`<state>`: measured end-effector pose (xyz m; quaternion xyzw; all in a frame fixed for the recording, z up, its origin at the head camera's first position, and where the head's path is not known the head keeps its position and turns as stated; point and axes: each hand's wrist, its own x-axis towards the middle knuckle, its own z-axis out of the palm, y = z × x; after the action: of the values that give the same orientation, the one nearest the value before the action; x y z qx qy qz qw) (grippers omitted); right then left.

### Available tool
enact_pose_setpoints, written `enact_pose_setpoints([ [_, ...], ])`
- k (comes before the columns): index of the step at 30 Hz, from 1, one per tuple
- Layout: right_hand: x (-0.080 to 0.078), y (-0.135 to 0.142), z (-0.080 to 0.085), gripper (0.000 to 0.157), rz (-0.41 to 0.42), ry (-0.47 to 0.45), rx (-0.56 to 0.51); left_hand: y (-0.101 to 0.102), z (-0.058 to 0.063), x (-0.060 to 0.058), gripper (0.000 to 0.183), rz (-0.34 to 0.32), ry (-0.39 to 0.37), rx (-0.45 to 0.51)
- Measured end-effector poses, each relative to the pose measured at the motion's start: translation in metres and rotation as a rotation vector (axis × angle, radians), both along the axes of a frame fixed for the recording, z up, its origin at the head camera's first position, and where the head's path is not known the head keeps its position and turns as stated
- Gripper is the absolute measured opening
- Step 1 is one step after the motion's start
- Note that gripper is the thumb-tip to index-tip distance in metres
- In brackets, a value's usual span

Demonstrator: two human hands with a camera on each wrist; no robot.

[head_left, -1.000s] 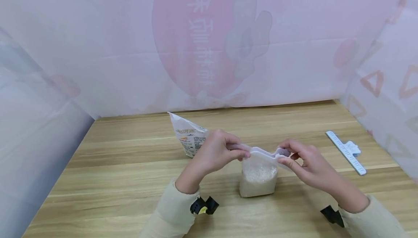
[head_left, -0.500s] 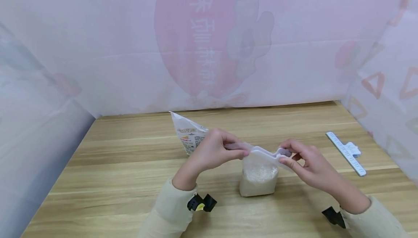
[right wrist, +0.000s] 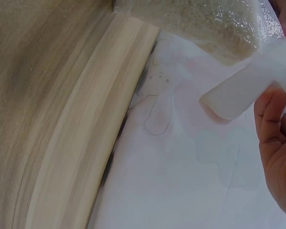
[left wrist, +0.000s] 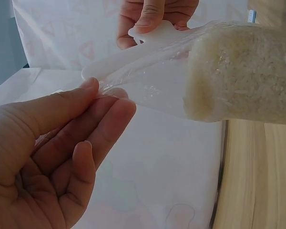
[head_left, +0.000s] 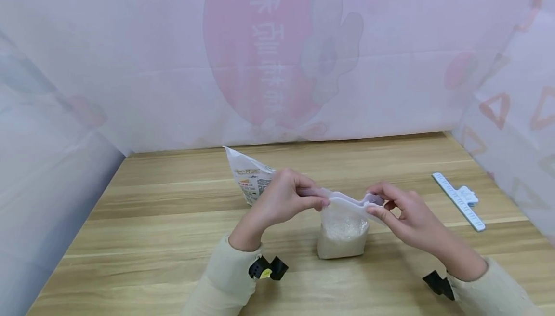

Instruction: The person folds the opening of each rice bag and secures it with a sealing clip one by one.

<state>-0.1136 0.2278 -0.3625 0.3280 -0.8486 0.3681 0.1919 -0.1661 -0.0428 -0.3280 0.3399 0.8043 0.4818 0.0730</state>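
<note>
A clear plastic bag of rice [head_left: 344, 241] stands upright on the wooden table in the head view. A white bag clip [head_left: 357, 208] lies across its upper end. My left hand [head_left: 279, 204] pinches a corner of the bag's top, where the left wrist view shows gathered clear film [left wrist: 107, 88] between thumb and fingers. My right hand [head_left: 407, 217] grips the clip by its handle, thumb on the near side. In the right wrist view, the clip's flat bar [right wrist: 238, 95] sticks out past the fingers. Whether the clip's bars are fully closed on the film, I cannot tell.
A white printed bag [head_left: 249, 176] stands behind my left hand, partly hidden by it. At the right of the wooden table [head_left: 151, 239] lies a light blue bag clip [head_left: 460, 203]. Printed pale sheets [head_left: 165, 65] wall the back and sides.
Both hands keep their hold on the bag and clip. They shift only slightly, with a small movement of the head view; the bag stays in place.
</note>
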Motion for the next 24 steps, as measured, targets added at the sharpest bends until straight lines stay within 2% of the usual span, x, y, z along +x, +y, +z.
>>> enact_pose_setpoints([
  [12, -0.001, -0.009, 0.005, 0.026, 0.012, 0.021, -0.021, 0.002, 0.001, 0.000, 0.007, -0.047, -0.013, 0.034],
  [17, -0.001, -0.012, 0.007, 0.028, 0.014, 0.027, -0.019, 0.002, 0.000, 0.000, 0.010, -0.032, -0.019, 0.028],
  [24, 0.001, -0.020, 0.013, 0.023, 0.020, 0.048, -0.034, 0.005, 0.001, 0.003, 0.011, -0.052, -0.028, 0.015],
])
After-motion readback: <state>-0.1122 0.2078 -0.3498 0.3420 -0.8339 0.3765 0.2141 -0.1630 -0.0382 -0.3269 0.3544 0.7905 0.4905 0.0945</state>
